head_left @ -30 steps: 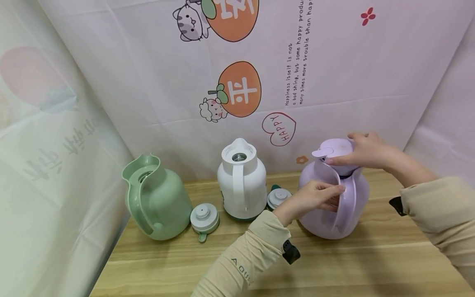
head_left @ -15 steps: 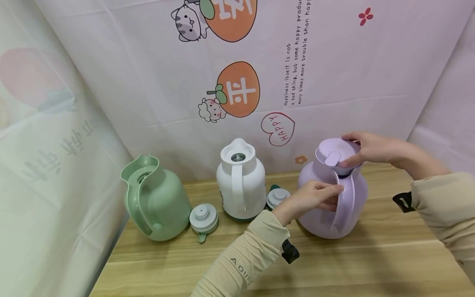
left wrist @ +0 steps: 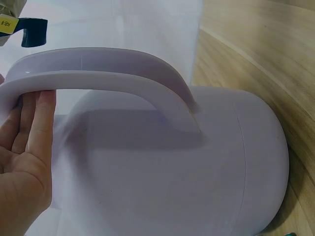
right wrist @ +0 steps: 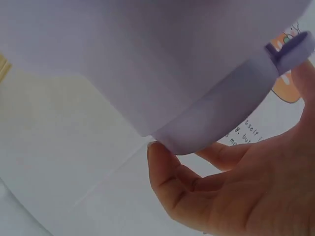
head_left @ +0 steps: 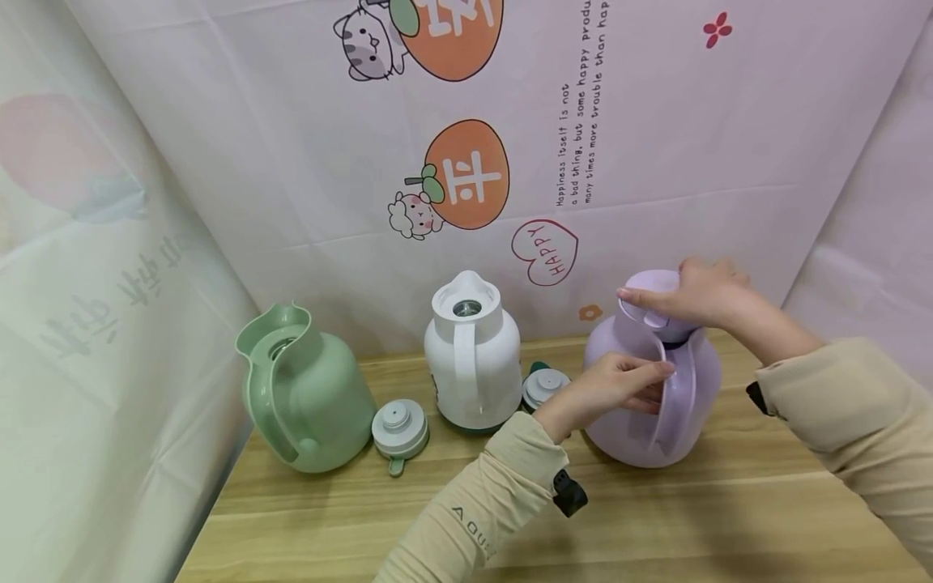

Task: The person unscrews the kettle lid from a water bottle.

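Note:
On the right of the head view stands a purple thermos jug (head_left: 619, 429), upright on the table, its lid (head_left: 647, 281) seated in the neck. My left hand (head_left: 608, 389) holds the jug's handle (left wrist: 113, 81), fingers passed through its loop and thumb on the outer side. Over the lid, my right hand (head_left: 707, 295) grips its rim; the thumb lies across the top to the left side. In the right wrist view the fingertips curl against the edge of the lid, and the thumb is near its projecting tab (right wrist: 295, 51). The lid's far side is hidden by the hand.
A green jug (head_left: 313, 405) and a white jug (head_left: 484, 364), both lidless, stand to the left. Beside them lie two upturned grey stoppers, one stopper (head_left: 401, 429) with a green tab, another stopper (head_left: 543, 387) partly behind my left forearm. A printed cloth (head_left: 634, 162) hangs behind.
The lid has turned, its tab swinging from the left round to the handle side. My right hand moved right with it, then back left to a fresh grip. My left hand stayed put.

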A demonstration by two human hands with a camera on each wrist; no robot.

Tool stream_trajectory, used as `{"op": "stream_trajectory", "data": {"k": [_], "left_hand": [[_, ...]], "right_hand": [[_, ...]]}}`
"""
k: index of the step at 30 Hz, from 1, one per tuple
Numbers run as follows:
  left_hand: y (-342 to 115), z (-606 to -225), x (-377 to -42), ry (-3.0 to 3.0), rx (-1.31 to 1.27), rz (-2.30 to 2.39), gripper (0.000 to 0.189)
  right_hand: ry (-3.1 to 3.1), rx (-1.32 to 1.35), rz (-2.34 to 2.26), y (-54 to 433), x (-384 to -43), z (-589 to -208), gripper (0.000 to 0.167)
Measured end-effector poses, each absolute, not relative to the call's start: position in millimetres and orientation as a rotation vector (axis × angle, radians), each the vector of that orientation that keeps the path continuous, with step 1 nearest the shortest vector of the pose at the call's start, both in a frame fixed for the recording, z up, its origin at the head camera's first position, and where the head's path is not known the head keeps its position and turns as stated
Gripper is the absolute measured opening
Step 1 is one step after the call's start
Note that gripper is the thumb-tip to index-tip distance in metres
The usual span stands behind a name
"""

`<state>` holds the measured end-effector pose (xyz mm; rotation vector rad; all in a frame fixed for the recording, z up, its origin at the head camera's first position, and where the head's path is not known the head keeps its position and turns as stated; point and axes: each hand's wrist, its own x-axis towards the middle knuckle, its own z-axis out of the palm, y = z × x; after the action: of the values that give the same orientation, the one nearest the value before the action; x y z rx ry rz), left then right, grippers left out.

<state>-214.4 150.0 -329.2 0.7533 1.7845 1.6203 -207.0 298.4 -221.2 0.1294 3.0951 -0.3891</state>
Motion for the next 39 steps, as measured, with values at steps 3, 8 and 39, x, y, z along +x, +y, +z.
{"op": "stream_trajectory", "data": {"k": [3, 8, 39], "left_hand": [[151, -329, -214, 1.776, 0.748, 1.629, 0.039], [152, -330, -213, 1.776, 0.737, 1.637, 0.039], [152, -327, -214, 1.750, 0.703, 1.639, 0.041]], "right_hand": [[3.115, 0.126, -0.377, 295, -207, -223, 0.093], [3.088, 0.028, -0.446, 300, -210, -221, 0.084], [2.912, 0.013, -0.978, 328, -208, -211, 0.091]]}}
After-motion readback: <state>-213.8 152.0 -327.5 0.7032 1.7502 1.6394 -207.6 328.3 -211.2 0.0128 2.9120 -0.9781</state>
